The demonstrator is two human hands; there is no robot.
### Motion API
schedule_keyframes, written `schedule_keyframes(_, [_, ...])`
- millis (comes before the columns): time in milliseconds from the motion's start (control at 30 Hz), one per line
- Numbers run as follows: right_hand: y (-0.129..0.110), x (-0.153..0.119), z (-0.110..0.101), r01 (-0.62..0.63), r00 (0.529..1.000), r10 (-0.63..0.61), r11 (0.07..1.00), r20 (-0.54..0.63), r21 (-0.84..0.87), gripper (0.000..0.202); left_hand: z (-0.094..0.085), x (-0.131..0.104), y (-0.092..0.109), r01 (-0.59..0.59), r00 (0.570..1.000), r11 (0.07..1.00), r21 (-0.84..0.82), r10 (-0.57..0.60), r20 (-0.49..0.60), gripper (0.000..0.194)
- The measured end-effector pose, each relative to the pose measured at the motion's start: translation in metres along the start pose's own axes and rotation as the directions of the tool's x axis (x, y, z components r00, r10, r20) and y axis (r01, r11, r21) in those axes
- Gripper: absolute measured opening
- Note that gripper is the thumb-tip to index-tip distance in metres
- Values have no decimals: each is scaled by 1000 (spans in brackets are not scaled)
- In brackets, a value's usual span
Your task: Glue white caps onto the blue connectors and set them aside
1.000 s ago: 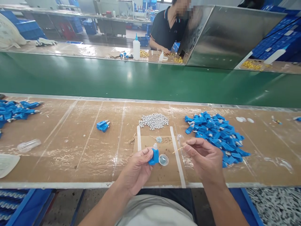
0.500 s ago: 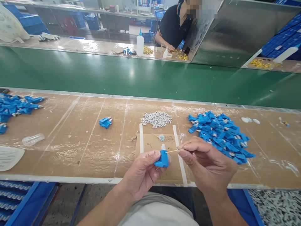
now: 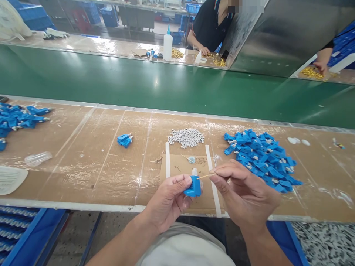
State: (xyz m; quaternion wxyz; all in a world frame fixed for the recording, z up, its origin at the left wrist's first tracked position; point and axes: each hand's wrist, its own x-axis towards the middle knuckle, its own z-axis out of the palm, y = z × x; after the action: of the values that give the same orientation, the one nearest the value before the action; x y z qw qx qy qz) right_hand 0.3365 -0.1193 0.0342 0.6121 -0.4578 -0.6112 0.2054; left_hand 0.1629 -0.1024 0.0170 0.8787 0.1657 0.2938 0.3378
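Between the thumb and fingers of my left hand (image 3: 170,197) is a blue plastic part (image 3: 193,186) with a pale tip pointing up. My right hand (image 3: 244,192) pinches a thin wooden toothpick (image 3: 204,177), whose far end meets the upper right side of the blue part. Behind my hands lies a cardboard sheet (image 3: 177,164) held by white tape strips, with a small round clear dish (image 3: 191,159) on it. A heap of small grey-white pieces (image 3: 185,137) sits just beyond the sheet.
A large pile of blue parts (image 3: 260,157) lies to the right, another pile (image 3: 19,118) far left. A few blue parts (image 3: 124,140) and a clear plastic cup (image 3: 38,159) rest at left. Across the green belt (image 3: 138,81), a person (image 3: 212,27) works near a white bottle (image 3: 168,46).
The view has shifted slightly. My hands keep nearly the same pose, with the toothpick still at the blue part. At far right, another hand now shows over the gold pieces.
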Motion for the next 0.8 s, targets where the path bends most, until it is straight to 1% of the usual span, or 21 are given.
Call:
schedule_keyframes(167, [-1, 0, -2, 33, 998, -32, 999, 50, -13, 27, 0, 0, 0, -22, 999, 997, 69, 24, -30, 25])
schedule_keyframes(300, [0, -1, -2, 59, 997, -57, 997, 43, -44, 28, -1, 0, 0, -26, 999, 994, 108, 31, -45, 25])
schedule_keyframes(367, [-1, -2, -1, 64, 996, -62, 997, 71, -32, 28, -1, 1, 0, -27, 999, 994, 102, 32, -44, 25])
schedule_keyframes(467, [-1, -2, 0, 103, 989, -101, 995, 112, -9, 30, -4, 2, -1, -25, 999, 997, 71, 28, -47, 24])
schedule_keyframes(533, [0, -2, -1, 103, 991, -103, 995, 83, 1, 30, -7, 3, 0, -32, 998, 999, 36, 34, -54, 23])
schedule_keyframes(600, [4, -4, -5, 61, 998, -61, 998, 7, -6, 28, -12, 4, 0, -49, 997, 999, 0, 49, -66, 22])
schedule_keyframes(667, [11, -8, -11, -12, 999, 9, 999, -50, -46, 25, -18, 5, 0, -69, 994, 997, -25, 67, -91, 20])
schedule_keyframes(700, [15, -12, -15, -53, 998, 49, 995, -49, -81, 23, -21, 6, 0, -79, 991, 996, -34, 75, -107, 19])
schedule_keyframes(733, [20, -16, -17, -94, 996, 92, 988, -23, -120, 20, -25, 6, 0, -89, 989, 995, -41, 83, -125, 19])
schedule_keyframes(800, [30, -26, -21, -161, 982, 177, 968, 69, -191, 14, -31, 7, 0, -110, 982, 992, -55, 100, -163, 18])
